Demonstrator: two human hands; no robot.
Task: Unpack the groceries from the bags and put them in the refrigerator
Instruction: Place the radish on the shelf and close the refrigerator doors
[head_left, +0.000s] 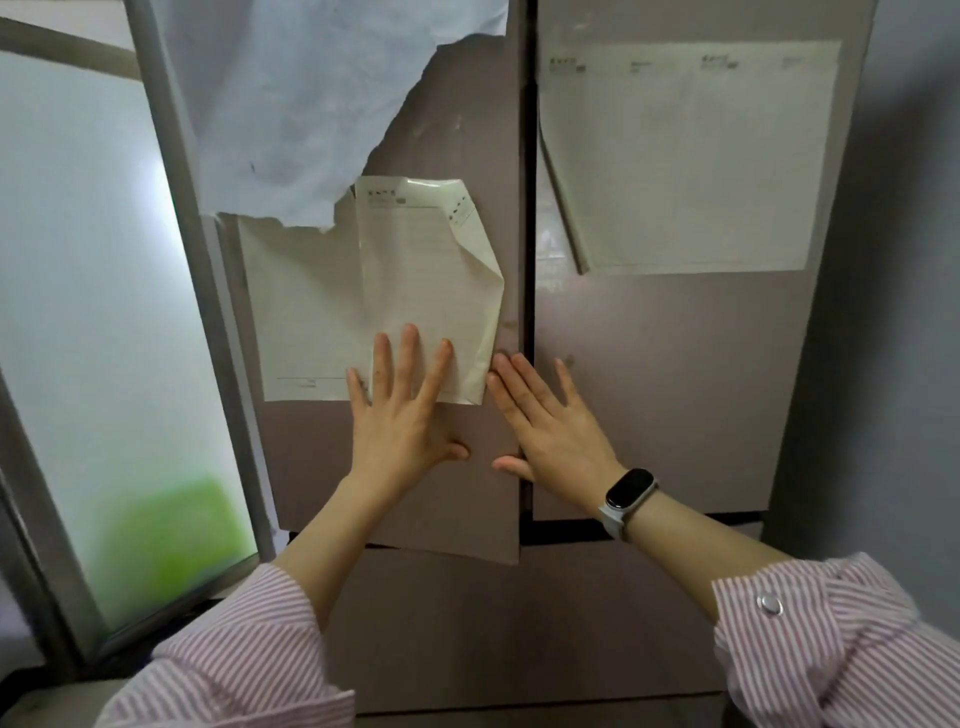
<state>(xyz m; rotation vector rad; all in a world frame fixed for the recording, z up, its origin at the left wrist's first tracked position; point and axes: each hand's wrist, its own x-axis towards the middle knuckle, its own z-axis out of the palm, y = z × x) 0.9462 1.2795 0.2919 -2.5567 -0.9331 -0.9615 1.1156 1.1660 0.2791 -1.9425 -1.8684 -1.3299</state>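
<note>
- I see my left hand (402, 415) flat, fingers straight, on the fridge's left door (457, 493), over a paper (415, 291).
- My right hand (545, 426) lies flat too, across the door seam, gripping nothing.

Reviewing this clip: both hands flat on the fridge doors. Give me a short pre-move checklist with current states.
1. Left hand free of groceries: ok, its fingers lie straight on the left door.
2. Right hand free: ok, flat across the door seam.
3. Left door fully shut: not ok, its lower corner stands out.
4. Right door shut: cannot tell.
5. Folded paper safe from creasing: not ok, fingers rest on it.
6. Groceries stowed inside: cannot tell.
</note>
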